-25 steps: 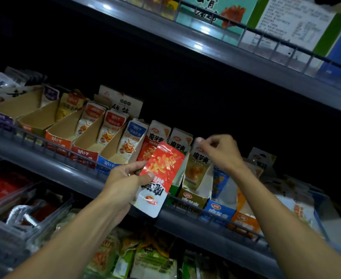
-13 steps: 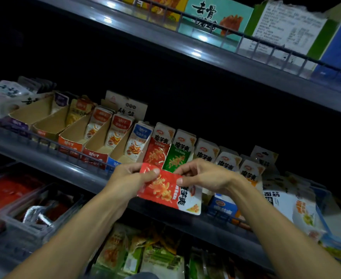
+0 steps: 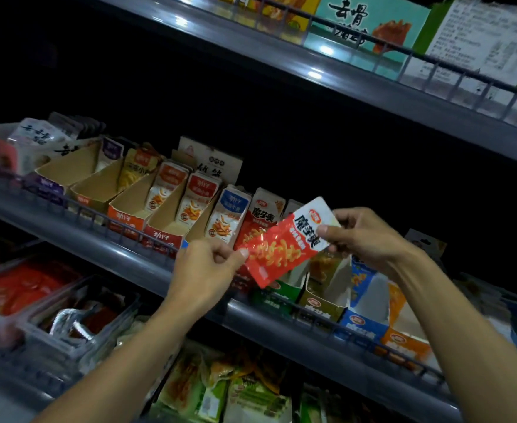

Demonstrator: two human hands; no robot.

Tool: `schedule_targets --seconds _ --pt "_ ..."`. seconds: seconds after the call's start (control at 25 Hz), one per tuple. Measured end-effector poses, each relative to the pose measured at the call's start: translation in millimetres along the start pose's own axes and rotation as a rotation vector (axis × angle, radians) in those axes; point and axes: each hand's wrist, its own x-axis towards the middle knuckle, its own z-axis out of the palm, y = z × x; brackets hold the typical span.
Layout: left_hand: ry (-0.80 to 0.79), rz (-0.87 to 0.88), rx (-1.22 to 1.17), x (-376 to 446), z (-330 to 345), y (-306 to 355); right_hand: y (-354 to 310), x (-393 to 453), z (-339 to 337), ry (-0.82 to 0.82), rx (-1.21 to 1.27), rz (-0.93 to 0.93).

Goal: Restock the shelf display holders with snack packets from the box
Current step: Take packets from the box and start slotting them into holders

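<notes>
A red and white snack packet [image 3: 281, 248] hangs tilted in front of the middle shelf, white end up and to the right. My left hand [image 3: 208, 270] pinches its lower left red edge. My right hand [image 3: 364, 236] pinches its upper white end. Behind the packet stands a row of cardboard display holders [image 3: 165, 221] on the middle shelf [image 3: 123, 254], some half empty at the left, others holding upright packets. A red holder with matching packets [image 3: 260, 218] sits just behind the held packet. The box is not in view.
A wire rail [image 3: 327, 322] runs along the middle shelf's front edge. The upper shelf [image 3: 357, 87] carries large boxes behind its own rail. Below are clear plastic tubs [image 3: 77, 325] at the left and several green and orange bags [image 3: 220, 389].
The packet went from my left hand alone to both hands, then turned from lying level to tilted with its white end up, and rose toward the red holder.
</notes>
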Motion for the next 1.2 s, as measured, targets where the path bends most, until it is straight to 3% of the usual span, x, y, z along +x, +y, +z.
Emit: schedule_targets --seconds 0.12,0.24,0.32,0.48,0.68,0.84,1.0,1.2 --pt "0.035 0.32 0.536 17.4 -11.2 -3.6 -17.6 26.2 -5.9 0.116 -0.042 -0.035" --pt "-0.097 0.345 0.885 29.0 -14.5 -3.2 -29.6 53.0 0.6 0.13 -0.155 -0.064" --pt "-0.155 0.36 0.986 31.4 -14.5 -3.2 -37.3 67.8 8.2 0.115 -0.326 -0.063" --pt "-0.163 0.389 0.971 36.0 -16.6 -8.0 -44.5 91.2 19.8 0.07 -0.66 -0.028" --pt "-0.212 0.361 0.876 43.1 -17.9 -13.1 -50.6 100.7 13.6 0.032 -0.653 -0.082" --pt "-0.192 0.383 0.838 44.9 -17.7 -15.9 -27.1 116.5 39.3 -0.025 -0.734 0.05" --pt "-0.181 0.393 0.821 45.5 -16.2 -18.1 -24.0 121.0 49.2 0.162 -0.677 -0.046" --pt "-0.182 0.381 0.803 45.6 -13.5 -18.9 -19.3 122.4 60.7 0.07 -0.774 -0.01"
